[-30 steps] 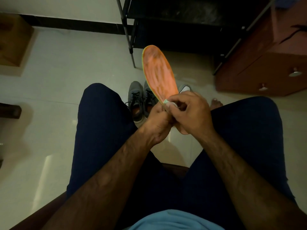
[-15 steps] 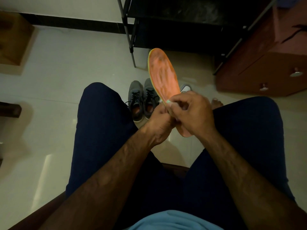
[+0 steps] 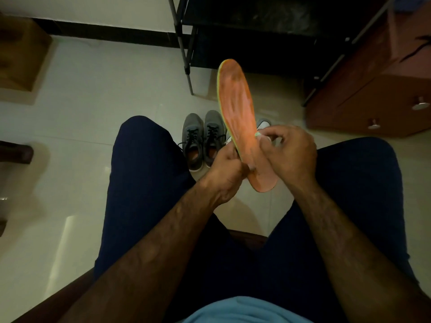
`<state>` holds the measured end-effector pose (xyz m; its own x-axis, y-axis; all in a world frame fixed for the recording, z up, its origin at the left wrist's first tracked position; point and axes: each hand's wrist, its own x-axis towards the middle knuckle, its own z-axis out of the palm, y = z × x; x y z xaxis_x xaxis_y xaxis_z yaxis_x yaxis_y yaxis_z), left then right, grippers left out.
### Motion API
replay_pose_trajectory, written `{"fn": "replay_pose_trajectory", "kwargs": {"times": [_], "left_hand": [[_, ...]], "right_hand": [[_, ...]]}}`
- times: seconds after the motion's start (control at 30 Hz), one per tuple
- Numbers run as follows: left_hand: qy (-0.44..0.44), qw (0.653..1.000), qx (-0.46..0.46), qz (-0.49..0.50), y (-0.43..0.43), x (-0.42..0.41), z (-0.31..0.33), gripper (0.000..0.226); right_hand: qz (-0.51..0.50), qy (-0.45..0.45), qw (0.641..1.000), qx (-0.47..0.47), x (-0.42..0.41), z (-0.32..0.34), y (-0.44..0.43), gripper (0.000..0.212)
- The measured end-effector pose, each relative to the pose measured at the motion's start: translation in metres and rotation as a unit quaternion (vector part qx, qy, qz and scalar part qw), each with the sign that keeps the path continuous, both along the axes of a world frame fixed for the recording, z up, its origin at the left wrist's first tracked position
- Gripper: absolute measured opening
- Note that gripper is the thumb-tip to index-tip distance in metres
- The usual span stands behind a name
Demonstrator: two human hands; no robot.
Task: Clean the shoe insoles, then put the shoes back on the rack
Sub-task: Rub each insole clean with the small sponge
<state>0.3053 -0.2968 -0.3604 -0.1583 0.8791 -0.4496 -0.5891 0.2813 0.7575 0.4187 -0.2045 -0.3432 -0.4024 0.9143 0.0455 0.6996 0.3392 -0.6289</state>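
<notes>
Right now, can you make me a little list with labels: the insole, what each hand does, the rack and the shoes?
insole: orange, held up, toe end pointing away, dark smudges near the toe
left hand: grips the insole near its heel end
right hand: pinches a small pale cloth against the insole
rack: black, standing by the wall
shoes: grey pair, side by side on the floor, in front of the rack, not on it

A home, likely an entry or bedroom corner: pale tiled floor (image 3: 81,117), black shoe rack (image 3: 256,31) at top centre, wooden drawer cabinet (image 3: 373,94) at upper right, grey shoes (image 3: 201,141) mid-frame.
</notes>
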Motion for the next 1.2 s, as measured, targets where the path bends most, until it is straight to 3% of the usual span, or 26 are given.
{"fn": "replay_pose_trajectory", "kwargs": {"times": [0.2,0.33,0.5,0.67,0.83,1.0,1.13,1.2], "left_hand": [[-0.009,1.0,-0.004,0.024,-0.001,-0.003,-0.004,0.043],[-0.002,1.0,-0.024,0.014,0.001,-0.006,-0.005,0.062],[-0.027,0.999,-0.007,0.028,-0.001,-0.006,-0.001,0.053],[-0.012,1.0,-0.024,0.007,0.0,-0.006,0.003,0.056],[-0.019,1.0,0.003,0.01,-0.002,-0.007,0.007,0.044],[-0.02,0.999,-0.031,0.011,0.0,-0.005,0.003,0.057],[-0.02,0.999,-0.018,0.031,-0.003,-0.006,0.003,0.056],[-0.012,0.999,-0.029,0.032,-0.001,-0.006,0.003,0.053]], "right_hand": [[0.133,0.017,0.991,-0.018,-0.003,0.001,-0.021,0.014],[0.033,0.012,0.999,0.004,0.003,-0.002,-0.002,0.017],[0.151,0.027,0.987,-0.043,0.001,0.003,-0.019,0.011],[0.043,0.04,0.997,-0.04,0.004,-0.004,-0.001,0.014],[0.152,0.046,0.983,-0.091,0.001,-0.003,-0.017,0.012],[0.042,0.007,0.999,-0.02,0.003,-0.003,-0.001,0.015],[0.135,0.018,0.989,-0.06,0.001,0.001,-0.017,0.014],[0.117,0.026,0.991,-0.06,0.002,0.002,-0.014,0.011]]}}
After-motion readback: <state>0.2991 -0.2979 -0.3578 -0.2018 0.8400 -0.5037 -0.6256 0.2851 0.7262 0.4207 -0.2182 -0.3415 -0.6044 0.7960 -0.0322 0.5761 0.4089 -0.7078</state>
